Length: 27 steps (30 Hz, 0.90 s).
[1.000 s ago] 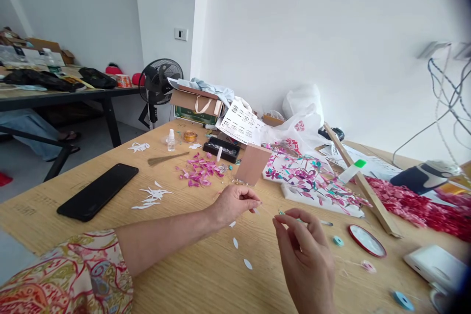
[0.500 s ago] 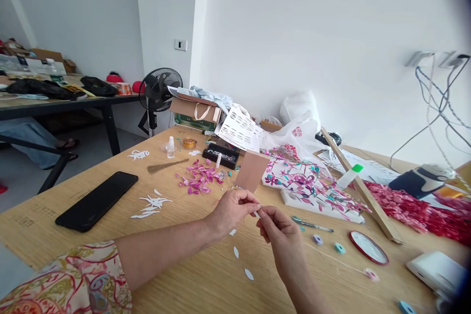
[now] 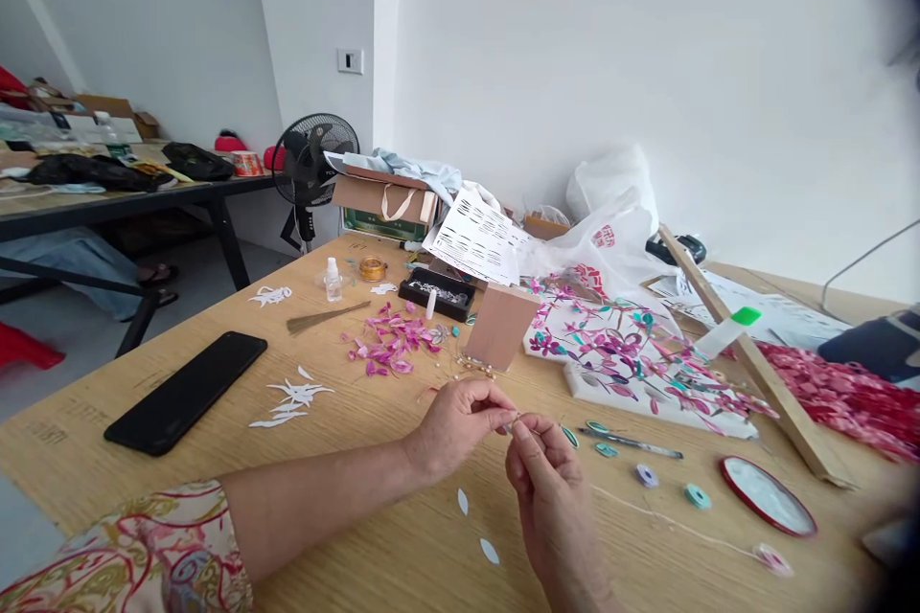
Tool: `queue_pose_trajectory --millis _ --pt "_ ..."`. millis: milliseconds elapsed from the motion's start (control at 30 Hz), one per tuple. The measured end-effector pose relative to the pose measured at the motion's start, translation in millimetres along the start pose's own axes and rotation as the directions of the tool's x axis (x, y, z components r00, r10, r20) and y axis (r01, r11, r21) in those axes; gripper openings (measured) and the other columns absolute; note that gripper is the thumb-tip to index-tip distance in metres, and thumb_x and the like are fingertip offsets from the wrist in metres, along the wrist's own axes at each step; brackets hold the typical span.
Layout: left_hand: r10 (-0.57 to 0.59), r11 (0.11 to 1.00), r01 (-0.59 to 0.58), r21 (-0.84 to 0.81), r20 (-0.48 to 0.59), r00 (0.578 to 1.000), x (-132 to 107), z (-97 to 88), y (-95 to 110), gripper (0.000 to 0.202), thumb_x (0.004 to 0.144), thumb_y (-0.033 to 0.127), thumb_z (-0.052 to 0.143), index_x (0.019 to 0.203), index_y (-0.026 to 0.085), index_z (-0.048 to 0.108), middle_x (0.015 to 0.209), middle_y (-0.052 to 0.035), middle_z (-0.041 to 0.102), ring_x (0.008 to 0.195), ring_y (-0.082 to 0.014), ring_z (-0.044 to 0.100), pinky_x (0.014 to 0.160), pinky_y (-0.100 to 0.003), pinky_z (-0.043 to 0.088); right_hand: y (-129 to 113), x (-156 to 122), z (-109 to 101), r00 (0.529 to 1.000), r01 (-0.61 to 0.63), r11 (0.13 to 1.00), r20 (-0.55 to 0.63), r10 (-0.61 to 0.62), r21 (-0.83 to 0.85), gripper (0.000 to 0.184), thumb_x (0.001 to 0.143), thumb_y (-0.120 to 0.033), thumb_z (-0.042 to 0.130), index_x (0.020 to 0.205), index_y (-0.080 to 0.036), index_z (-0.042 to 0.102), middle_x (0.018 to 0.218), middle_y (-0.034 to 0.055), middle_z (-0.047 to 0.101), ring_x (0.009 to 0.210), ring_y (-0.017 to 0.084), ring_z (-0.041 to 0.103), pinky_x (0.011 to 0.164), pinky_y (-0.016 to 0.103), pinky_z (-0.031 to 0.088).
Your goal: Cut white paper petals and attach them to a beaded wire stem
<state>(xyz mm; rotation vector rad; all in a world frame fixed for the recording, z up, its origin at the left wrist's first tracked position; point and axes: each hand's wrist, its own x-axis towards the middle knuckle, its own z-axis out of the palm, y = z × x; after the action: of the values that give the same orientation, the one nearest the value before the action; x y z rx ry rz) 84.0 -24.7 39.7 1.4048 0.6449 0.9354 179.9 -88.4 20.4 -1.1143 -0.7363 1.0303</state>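
Observation:
In front of me, above the table (image 3: 374,517), my left hand (image 3: 467,421) and my right hand (image 3: 542,465) meet fingertip to fingertip. Both are closed in a pinch on something tiny and pale that I cannot make out. A pale thread (image 3: 668,519) emerges from behind my right hand and runs to a pink thread spool (image 3: 772,557). Below the hands lie two white leaf-shaped pieces (image 3: 463,502). Just beyond the fingers, a small wooden block (image 3: 501,326) stands upright with gold beads (image 3: 474,366) at its foot.
Pink petals (image 3: 392,343), white cut-outs (image 3: 293,399) and a black phone (image 3: 188,391) lie leftward. On the right are a foam slab with purple flowers (image 3: 625,354), a pen-like tool (image 3: 636,443), thread spools (image 3: 697,496), a red-rimmed round dish (image 3: 769,495) and a wooden bar (image 3: 762,374).
My view has shifted, so the things on the right sit farther right. Both hands stay pinched together. A small white piece seen near my left wrist before is out of sight now.

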Motion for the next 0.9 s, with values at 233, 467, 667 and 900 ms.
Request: queue_pose_trajectory --millis 233,467,667,900 --pt "-0.006 0.999 0.006 -0.034 -0.009 1.000 -1 2.2 -13 0.006 0.068 0.019 0.058 0.067 0.013 0.058 0.063 0.0009 0.054 0.062 -0.0093 0.051 0.061 -0.021 0.042 5 0 -6 0.999 -0.048 0.999 0.015 0.048 0.009 0.020 0.072 -0.036 0.058 0.084 -0.021 0.050 0.050 -0.0094 0.030 0.044 0.006 0.021 0.041 0.017 0.018" --pt "-0.082 0.997 0.082 -0.006 -0.010 0.997 3 8.1 -23 0.008 0.067 0.019 0.058 0.063 0.014 0.053 0.061 0.0025 0.050 0.060 -0.0079 0.047 0.058 -0.018 0.039 8 2 -14 0.994 -0.056 0.994 -0.099 0.047 -0.091 0.023 0.071 -0.041 0.058 0.078 -0.019 0.052 0.048 -0.0089 0.031 0.042 0.006 0.022 0.040 0.018 0.017" --pt "-0.124 0.992 0.124 0.021 -0.004 0.992 2 11.0 -23 0.006 0.068 0.017 0.057 0.065 0.013 0.053 0.062 0.0021 0.050 0.059 -0.0079 0.048 0.058 -0.018 0.039 4 7 -17 0.992 -0.023 0.987 -0.129 0.002 -0.161 0.023 0.068 -0.039 0.061 0.065 -0.018 0.054 0.055 -0.0048 0.046 0.044 0.006 0.031 0.040 0.020 0.022" --pt "-0.191 0.978 0.193 -0.080 0.038 0.981 3 11.9 -25 0.008 0.067 0.020 0.057 0.067 0.012 0.055 0.063 0.0011 0.052 0.060 -0.0087 0.050 0.059 -0.020 0.041 0 9 -16 0.989 -0.010 0.983 -0.144 -0.017 -0.184 0.022 0.067 -0.038 0.061 0.061 -0.018 0.054 0.052 -0.0039 0.049 0.049 0.009 0.041 0.044 0.020 0.027"
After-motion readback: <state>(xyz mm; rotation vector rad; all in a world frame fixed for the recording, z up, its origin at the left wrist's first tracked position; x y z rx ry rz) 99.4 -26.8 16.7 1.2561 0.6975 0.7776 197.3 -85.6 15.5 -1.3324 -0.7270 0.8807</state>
